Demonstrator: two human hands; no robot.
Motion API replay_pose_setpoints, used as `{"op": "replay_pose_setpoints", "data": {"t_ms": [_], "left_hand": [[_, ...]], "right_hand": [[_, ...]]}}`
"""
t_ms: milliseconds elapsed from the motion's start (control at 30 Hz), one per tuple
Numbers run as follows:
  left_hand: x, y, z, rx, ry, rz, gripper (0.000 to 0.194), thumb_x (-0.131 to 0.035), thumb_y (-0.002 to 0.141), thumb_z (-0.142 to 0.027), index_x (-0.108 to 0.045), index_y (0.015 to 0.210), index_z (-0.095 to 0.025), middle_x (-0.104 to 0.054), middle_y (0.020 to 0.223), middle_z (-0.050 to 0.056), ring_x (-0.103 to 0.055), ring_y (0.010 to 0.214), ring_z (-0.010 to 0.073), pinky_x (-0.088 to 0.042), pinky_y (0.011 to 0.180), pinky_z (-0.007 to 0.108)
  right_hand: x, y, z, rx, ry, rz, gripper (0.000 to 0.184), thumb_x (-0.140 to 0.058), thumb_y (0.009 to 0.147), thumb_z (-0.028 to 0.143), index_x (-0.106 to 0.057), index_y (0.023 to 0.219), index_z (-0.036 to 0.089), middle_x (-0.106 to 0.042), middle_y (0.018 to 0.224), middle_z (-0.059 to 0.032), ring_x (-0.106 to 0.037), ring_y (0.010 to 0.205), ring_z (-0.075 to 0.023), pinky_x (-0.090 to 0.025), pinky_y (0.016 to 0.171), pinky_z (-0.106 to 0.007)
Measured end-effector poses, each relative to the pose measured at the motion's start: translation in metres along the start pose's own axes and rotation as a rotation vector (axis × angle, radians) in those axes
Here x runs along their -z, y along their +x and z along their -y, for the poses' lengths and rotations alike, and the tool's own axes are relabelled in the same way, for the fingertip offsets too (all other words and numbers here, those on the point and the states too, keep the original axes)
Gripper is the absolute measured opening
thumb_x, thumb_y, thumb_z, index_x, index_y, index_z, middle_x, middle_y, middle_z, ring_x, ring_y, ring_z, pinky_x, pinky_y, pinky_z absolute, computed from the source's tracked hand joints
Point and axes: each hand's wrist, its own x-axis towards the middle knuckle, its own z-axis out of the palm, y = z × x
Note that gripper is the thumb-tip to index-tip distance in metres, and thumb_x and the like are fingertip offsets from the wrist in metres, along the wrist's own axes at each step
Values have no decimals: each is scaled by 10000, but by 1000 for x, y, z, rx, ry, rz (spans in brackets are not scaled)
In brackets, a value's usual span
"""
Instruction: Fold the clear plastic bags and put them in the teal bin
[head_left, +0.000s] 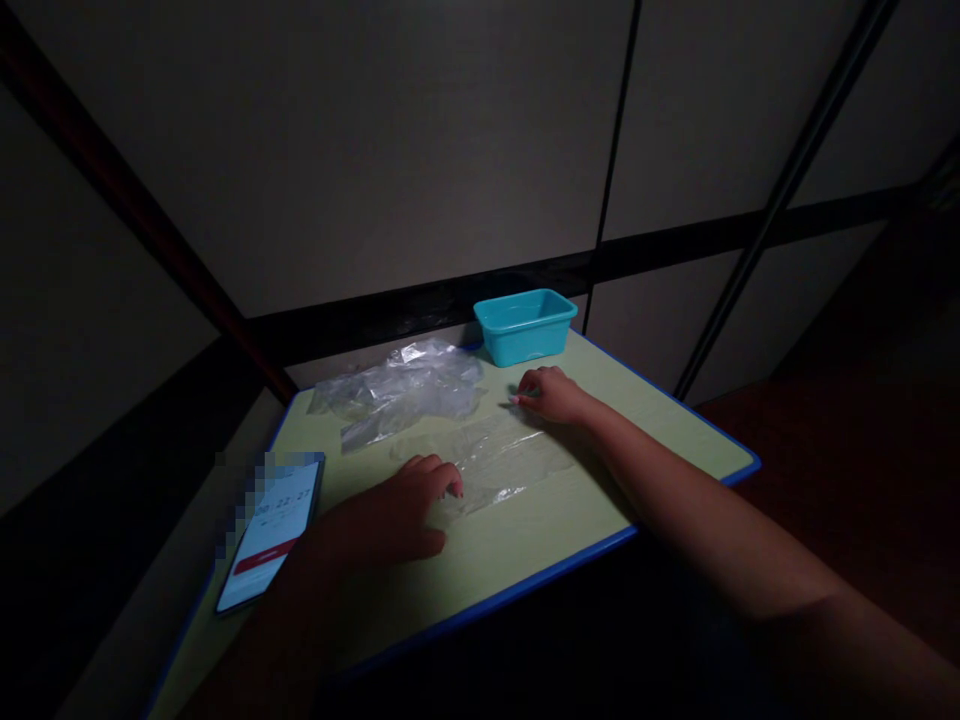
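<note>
Head: left hand (394, 510), right hand (547, 395) on crinkled clear plastic film (487, 465)

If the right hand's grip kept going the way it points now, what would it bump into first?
Probably the crumpled clear plastic, which lies ahead of the right hand's grip. Depth is hard to judge from this view, so the hand might only brush its edge.

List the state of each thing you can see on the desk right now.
clear plastic sheet, spread flat
left hand, fingertips on the clear plastic sheet
right hand, curled at the sheet's far edge
crumpled clear plastic, bunched up
teal plastic tub, upright, lidless
smartphone, lying flat, screen lit
</note>
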Motion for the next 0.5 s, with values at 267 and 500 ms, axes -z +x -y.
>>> {"op": "replay_pose_setpoints", "data": {"t_ms": [267, 500], "left_hand": [[-9, -1, -1, -27, 62, -43, 465, -505, 562, -149, -459, 1020, -208, -485, 1031, 38, -434, 989, 220, -390, 830, 334], [-18, 6, 4, -79, 57, -106, 466, -446, 537, -79, -466, 987, -198, -507, 982, 36, -469, 935, 198, -388, 807, 311]], "right_hand": [[-3, 3, -5, 4, 34, -19, 284, -570, 790, 457, -656, 909, 213, -639, 903, -71, -557, 850, -190, -398, 748, -281], [-6, 4, -7, 39, 35, -44, 280, -570, 790, 453, -662, 887, 208, -641, 909, -78, -551, 866, -195, -395, 768, -291]]}}
